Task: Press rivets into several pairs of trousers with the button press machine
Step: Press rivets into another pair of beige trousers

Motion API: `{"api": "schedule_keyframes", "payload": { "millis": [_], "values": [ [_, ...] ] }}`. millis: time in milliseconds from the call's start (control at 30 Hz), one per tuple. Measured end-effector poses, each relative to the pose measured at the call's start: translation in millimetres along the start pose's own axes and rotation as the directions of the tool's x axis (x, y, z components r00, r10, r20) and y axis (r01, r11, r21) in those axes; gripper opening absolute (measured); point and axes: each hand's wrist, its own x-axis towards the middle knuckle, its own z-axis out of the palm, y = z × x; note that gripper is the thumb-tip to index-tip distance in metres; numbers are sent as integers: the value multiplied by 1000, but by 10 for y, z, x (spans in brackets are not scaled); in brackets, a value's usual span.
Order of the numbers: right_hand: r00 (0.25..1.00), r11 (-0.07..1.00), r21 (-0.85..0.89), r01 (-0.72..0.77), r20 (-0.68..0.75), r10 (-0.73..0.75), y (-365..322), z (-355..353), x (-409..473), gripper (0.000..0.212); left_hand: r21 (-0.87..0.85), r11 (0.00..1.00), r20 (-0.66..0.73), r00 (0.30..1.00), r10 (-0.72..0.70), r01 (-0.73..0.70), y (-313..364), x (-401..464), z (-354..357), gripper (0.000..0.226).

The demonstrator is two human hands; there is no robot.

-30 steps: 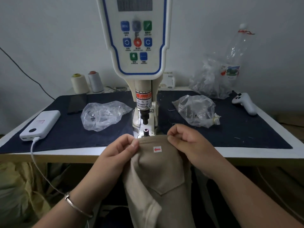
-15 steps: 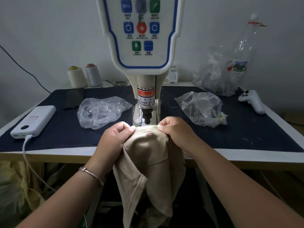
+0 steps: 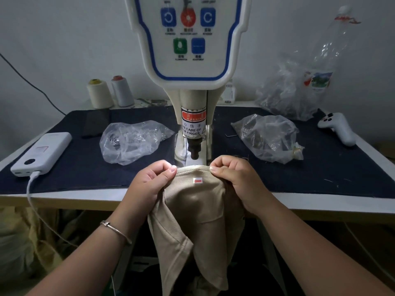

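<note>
— Where have the trousers got to?

— The beige trousers (image 3: 198, 212) hang off the front edge of the table (image 3: 89, 196), and the top hem is drawn up under the head of the button press machine (image 3: 193, 60). The left hand (image 3: 149, 184) pinches the hem on one side, thumb against curled fingers; the right hand (image 3: 233, 180) pinches it on the other, so the cloth is stretched taut between them

— Is it lined up?

— Near enough, I'd say. The black punch (image 3: 195, 149) sits just above the hem edge, apart from the fabric. The lower die is hidden under the cloth. A little white sticker with a red arrow (image 3: 197, 180) lies on the fabric just below the hem, between the two thumbs

— Any rivet in yet?

— None that I can see on this stretch of cloth. My guess is this pair is at the positioning step, with the press itself left to do

— And the other pairs?

— Can't tell. There's some yellowish fabric (image 3: 27, 238) heaped low on the left under the table, but whether it's trousers, done or waiting, I can't say. Two clear plastic bags (image 3: 132, 142) (image 3: 267, 137) flank the machine on the dark mat (image 3: 320, 167); the left one shows a few small metal pieces, likely the rivet stock
</note>
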Motion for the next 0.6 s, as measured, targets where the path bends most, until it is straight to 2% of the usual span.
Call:
{"api": "schedule_keyframes", "payload": {
  "millis": [200, 600],
  "values": [
    [1000, 994, 104, -15, -2, 15, 51, 10, 41, 13, 23, 1000, -8, 1000, -11, 11, -33, 32, -11, 27],
    [996, 966, 246, -80, 48, 70, 79, -17, 85, 19, -31, 999, 19, 999, -33, 34, -50, 61, -41, 24]
  ]
}}
